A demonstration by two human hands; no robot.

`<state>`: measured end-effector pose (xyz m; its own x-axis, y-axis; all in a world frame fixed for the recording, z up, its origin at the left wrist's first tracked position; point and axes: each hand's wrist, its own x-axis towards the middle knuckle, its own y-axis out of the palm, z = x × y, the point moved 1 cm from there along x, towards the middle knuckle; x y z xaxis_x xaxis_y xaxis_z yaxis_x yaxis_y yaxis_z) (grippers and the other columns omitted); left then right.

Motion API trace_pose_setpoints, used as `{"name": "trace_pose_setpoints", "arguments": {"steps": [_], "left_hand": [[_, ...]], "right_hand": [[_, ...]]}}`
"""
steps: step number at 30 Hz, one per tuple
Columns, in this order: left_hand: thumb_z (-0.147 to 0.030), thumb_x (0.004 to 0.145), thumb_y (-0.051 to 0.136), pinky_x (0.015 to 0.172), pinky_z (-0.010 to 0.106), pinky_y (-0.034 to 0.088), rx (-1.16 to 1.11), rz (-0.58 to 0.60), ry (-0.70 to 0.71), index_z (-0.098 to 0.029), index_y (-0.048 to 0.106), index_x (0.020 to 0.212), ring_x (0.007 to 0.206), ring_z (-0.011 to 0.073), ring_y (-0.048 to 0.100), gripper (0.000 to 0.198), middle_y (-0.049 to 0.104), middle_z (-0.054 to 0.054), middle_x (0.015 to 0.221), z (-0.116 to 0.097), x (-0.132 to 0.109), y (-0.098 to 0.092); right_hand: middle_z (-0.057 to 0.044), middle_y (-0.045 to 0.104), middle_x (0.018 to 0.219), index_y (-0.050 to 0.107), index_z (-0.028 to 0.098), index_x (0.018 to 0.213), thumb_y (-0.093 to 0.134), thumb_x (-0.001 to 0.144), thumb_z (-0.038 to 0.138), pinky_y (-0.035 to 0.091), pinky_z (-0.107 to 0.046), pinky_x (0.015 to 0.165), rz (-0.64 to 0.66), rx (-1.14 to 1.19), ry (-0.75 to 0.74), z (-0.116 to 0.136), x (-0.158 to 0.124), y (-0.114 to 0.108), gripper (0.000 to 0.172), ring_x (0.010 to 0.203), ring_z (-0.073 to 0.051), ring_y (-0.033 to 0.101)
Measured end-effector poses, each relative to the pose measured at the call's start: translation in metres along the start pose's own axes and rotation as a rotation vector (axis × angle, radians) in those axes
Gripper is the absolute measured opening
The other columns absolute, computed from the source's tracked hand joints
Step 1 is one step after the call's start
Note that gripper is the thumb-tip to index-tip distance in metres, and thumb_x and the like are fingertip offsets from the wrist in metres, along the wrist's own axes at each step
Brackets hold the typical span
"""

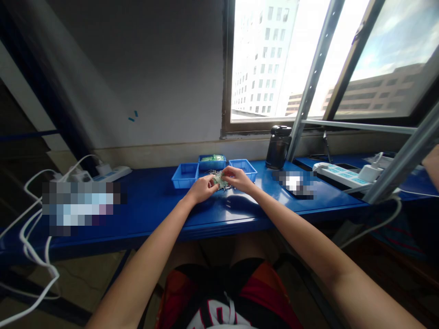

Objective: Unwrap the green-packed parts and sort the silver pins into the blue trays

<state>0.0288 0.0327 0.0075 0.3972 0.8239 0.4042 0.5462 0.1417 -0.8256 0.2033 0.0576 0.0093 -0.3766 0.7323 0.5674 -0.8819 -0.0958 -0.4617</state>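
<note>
Between my two hands is a small, pale green, see-through packet [218,180], too small to make out fully. My left hand [201,188] grips its left side with fingers closed. From the right, my right hand [239,179] pinches its upper edge. Thin metal pieces [225,187] lie in a loose pile under and around the packet, partly covered by my fingers. Just behind the hands stand a blue bin [185,175] on the left and another blue bin [244,167] on the right. A third blue bin [212,161] at the back holds green and whitish packets.
A black bottle [278,147] stands on the blue table [151,201] near the window. Power strips [346,176] with white cables [29,242] lie at both sides. Blurred-out items sit left and right of the hands. A metal post [313,68] rises at the right.
</note>
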Motion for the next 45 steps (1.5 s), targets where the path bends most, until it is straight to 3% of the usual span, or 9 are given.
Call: {"name": "trace_pose_setpoints", "arguments": {"steps": [6,18,25,30,36,45], "left_hand": [[-0.035,0.081,0.045,0.062,0.024,0.043,-0.005,0.042,0.047,-0.018,0.059,0.078,0.064,0.0143,0.057,0.022,0.063,0.002,0.070,0.000,0.000,0.000],[-0.042,0.078,0.051,0.056,0.022,0.043,-0.127,-0.052,0.046,-0.017,0.061,0.090,0.057,0.0116,0.054,0.029,0.062,0.001,0.069,-0.001,-0.002,-0.010],[-0.040,0.077,0.051,0.054,0.021,0.040,-0.019,0.053,0.098,-0.019,0.062,0.081,0.059,0.0121,0.054,0.024,0.061,0.000,0.069,0.008,-0.001,-0.007],[-0.034,0.078,0.052,0.053,0.021,0.037,0.092,-0.023,0.147,-0.018,0.061,0.078,0.060,0.0120,0.052,0.019,0.058,0.001,0.070,0.006,-0.001,-0.007],[-0.032,0.079,0.050,0.052,0.021,0.038,0.150,-0.071,0.188,-0.018,0.060,0.084,0.062,0.0105,0.054,0.018,0.059,0.003,0.089,0.004,-0.004,-0.007],[-0.029,0.081,0.049,0.054,0.022,0.039,0.147,-0.047,0.200,-0.019,0.060,0.087,0.065,0.0134,0.057,0.016,0.063,0.002,0.080,0.003,-0.004,-0.006]], "right_hand": [[-0.001,0.060,0.071,0.061,0.013,0.077,0.056,0.071,0.028,0.042,-0.021,0.054,0.142,0.041,0.046,0.009,-0.003,-0.002,0.017,0.062,-0.011,0.053],[0.000,0.056,0.066,0.066,0.012,0.084,0.056,0.074,0.040,0.034,-0.019,0.051,0.263,-0.011,0.070,0.010,-0.004,-0.007,0.031,0.056,-0.009,0.045],[0.001,0.054,0.062,0.068,0.012,0.085,0.058,0.074,0.037,0.032,-0.019,0.051,0.371,-0.156,0.076,0.002,-0.005,-0.006,0.029,0.056,-0.009,0.044],[0.002,0.052,0.061,0.066,0.013,0.084,0.062,0.071,0.030,0.034,-0.020,0.053,0.316,-0.218,0.057,0.000,-0.004,-0.005,0.022,0.057,-0.009,0.046],[0.002,0.053,0.062,0.066,0.014,0.086,0.066,0.068,0.029,0.036,-0.021,0.056,0.310,-0.228,0.079,-0.007,-0.003,-0.003,0.024,0.059,-0.010,0.048],[0.003,0.050,0.059,0.063,0.013,0.077,0.064,0.069,0.033,0.033,-0.020,0.053,0.322,-0.196,0.115,-0.004,-0.003,-0.003,0.022,0.055,-0.009,0.044]]}}
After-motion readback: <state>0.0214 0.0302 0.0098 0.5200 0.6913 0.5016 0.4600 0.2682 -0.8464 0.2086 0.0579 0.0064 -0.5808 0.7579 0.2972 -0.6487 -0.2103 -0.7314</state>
